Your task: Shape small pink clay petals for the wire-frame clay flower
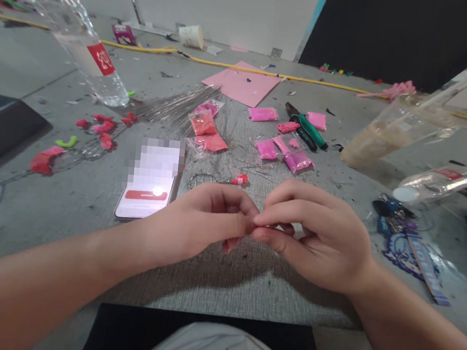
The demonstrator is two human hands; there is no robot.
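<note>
Both hands meet over the near middle of the grey table, fingertips touching. My left hand (209,216) is closed in a pinch, thumb against the fingers. My right hand (314,231) pinches at the same spot from the other side. Whatever lies between the fingertips is too small and covered to make out. Just beyond them lies a twisted wire with a small red and pink flower-like piece (240,179). A lit phone (145,202) rests beside my left hand. Further back are pink and coral clay packets (264,148) and green-handled pliers (309,130).
A tall water bottle (107,77) stands at the left, near thin wires (174,104) and red clay pieces on wire (47,158). At right are a drink cup (378,138), a lying bottle (437,184) and keychains (410,250). A pink sheet (245,83) and yellow cable (226,65) lie behind.
</note>
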